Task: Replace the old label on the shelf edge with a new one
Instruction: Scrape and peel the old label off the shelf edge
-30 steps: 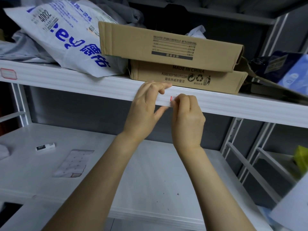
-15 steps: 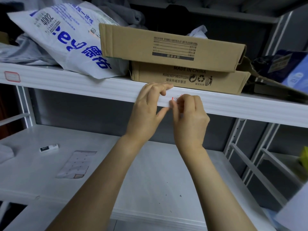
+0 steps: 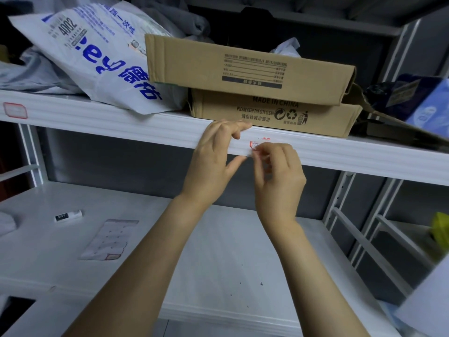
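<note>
Our right hand (image 3: 279, 176) pinched the red-edged old label (image 3: 257, 145) on the shelf edge (image 3: 340, 152); our left hand (image 3: 216, 152) braced loosely open alongside, holding nothing.

Your way beneath the shelf edge (image 3: 121, 127) lies open; above it, stacked cardboard boxes (image 3: 267, 93) and a mailer bag (image 3: 97, 57) crowd the lip, seemingly flush.

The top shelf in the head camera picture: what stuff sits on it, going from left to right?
Grey cloth → white bag with blue writing → two stacked cardboard boxes → dark blue package at the far right. All rest on the white shelf.
</note>
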